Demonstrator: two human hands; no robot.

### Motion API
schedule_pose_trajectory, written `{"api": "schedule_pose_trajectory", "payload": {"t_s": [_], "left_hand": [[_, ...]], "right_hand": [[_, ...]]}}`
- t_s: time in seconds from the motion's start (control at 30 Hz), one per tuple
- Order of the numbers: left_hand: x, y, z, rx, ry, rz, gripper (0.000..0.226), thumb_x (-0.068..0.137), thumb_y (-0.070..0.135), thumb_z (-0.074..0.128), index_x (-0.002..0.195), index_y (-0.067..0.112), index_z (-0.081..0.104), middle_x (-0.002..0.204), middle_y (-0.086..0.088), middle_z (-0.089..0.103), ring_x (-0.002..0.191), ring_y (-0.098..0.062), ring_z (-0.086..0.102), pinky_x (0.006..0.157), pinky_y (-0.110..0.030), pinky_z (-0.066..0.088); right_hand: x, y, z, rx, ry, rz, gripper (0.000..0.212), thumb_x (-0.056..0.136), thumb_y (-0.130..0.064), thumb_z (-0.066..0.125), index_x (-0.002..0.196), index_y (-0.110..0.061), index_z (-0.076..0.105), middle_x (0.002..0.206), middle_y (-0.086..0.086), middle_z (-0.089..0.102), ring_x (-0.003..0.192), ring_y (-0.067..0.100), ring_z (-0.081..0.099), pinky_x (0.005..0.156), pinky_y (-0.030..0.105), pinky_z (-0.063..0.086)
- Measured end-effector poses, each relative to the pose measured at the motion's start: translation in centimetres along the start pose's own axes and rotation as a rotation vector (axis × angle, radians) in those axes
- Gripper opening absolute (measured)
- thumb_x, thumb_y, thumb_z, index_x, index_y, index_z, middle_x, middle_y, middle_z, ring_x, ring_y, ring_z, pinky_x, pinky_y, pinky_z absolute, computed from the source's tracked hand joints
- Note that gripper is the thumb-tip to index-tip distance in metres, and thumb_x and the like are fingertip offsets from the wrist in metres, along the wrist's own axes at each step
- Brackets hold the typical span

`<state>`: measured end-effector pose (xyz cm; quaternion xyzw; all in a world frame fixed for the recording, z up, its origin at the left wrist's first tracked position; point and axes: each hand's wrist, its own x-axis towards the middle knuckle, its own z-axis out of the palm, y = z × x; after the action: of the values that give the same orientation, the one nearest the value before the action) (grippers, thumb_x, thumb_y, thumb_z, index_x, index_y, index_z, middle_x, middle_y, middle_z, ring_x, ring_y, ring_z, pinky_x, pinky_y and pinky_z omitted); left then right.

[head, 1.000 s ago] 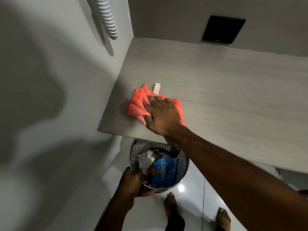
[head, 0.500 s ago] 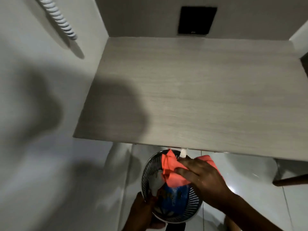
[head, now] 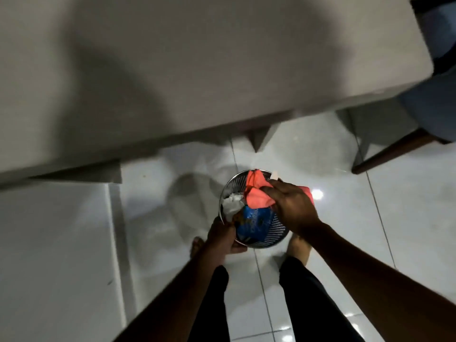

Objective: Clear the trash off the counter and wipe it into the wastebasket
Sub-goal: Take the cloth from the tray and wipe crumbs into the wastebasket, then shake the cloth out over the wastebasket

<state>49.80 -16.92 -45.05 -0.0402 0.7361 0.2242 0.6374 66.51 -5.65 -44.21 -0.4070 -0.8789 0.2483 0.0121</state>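
White floor tiles (head: 407,218) below the surface (head: 197,70): left hand (head: 223,236) grips the mesh wastebasket (head: 270,234) rim; right hand (head: 293,206), fingers closed, bunches an orange cloth (head: 256,196) over its trash.

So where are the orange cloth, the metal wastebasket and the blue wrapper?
orange cloth (head: 256,197), head view, on its bunched middle fold.
wastebasket (head: 277,229), head view, on the slotted inner wall.
blue wrapper (head: 255,220), head view, on its printed face.
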Motion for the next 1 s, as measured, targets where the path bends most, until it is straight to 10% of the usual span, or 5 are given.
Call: {"api": "schedule_pose_trajectory", "payload": {"t_s": [0.37, 0.53, 0.67, 0.8, 1.0], "left_hand": [[8.5, -1.0, 12.7, 0.087, -0.114, -0.099, 0.023, 0.088, -0.004, 0.053, 0.108, -0.001, 0.063, 0.089, -0.018, 0.072, 0.079, -0.037, 0.07, 0.077, -0.045, 0.062], [-0.3, 4.7, 15.5, 0.306, -0.038, -0.051, 0.058, 0.097, 0.057, 0.039, 0.11, 0.005, 0.061, 0.092, -0.012, 0.069, 0.086, -0.029, 0.07, 0.074, -0.037, 0.057], [-11.8, 13.4, 17.3, 0.189, -0.341, 0.144, 0.068, 0.092, 0.072, 0.034, 0.108, 0.018, 0.071, 0.09, -0.012, 0.079, 0.079, -0.024, 0.076, 0.068, -0.032, 0.062], [-23.5, 19.8, 20.5, 0.314, -0.346, 0.467, 0.022, 0.09, 0.033, 0.07, 0.109, 0.021, 0.071, 0.098, -0.009, 0.08, 0.076, -0.016, 0.076, 0.056, -0.027, 0.06], [-38.3, 30.6, 21.7, 0.501, -0.283, 0.959, 0.017, 0.082, 0.01, 0.073, 0.093, -0.002, 0.071, 0.08, -0.016, 0.062, 0.074, -0.022, 0.052, 0.067, -0.035, 0.042]], "right_hand": [[-4.1, 11.2, 2.5, 0.041, -0.034, 0.106, 0.049, 0.077, -0.017, 0.064, 0.125, -0.016, 0.065, 0.127, 0.012, 0.066, 0.104, 0.035, 0.066, 0.09, 0.044, 0.054], [-6.5, 10.0, -4.9, 0.205, 0.165, 0.153, 0.053, 0.077, -0.015, 0.059, 0.13, -0.016, 0.062, 0.124, 0.01, 0.067, 0.102, 0.029, 0.066, 0.086, 0.037, 0.054], [-8.9, 7.8, -13.4, 0.338, 0.416, 0.174, 0.042, 0.094, -0.016, 0.057, 0.136, -0.014, 0.058, 0.123, 0.009, 0.067, 0.106, 0.024, 0.065, 0.092, 0.034, 0.051], [-9.4, 3.9, -23.3, 0.853, 0.45, 0.332, 0.037, 0.103, -0.034, 0.04, 0.135, -0.027, 0.055, 0.135, -0.001, 0.06, 0.127, 0.019, 0.055, 0.106, 0.047, 0.044], [-9.4, -0.3, -34.7, 0.346, 0.582, 0.137, 0.076, 0.094, -0.046, 0.052, 0.153, -0.012, 0.019, 0.161, 0.025, 0.01, 0.15, 0.034, 0.012, 0.118, 0.042, 0.021]]}}
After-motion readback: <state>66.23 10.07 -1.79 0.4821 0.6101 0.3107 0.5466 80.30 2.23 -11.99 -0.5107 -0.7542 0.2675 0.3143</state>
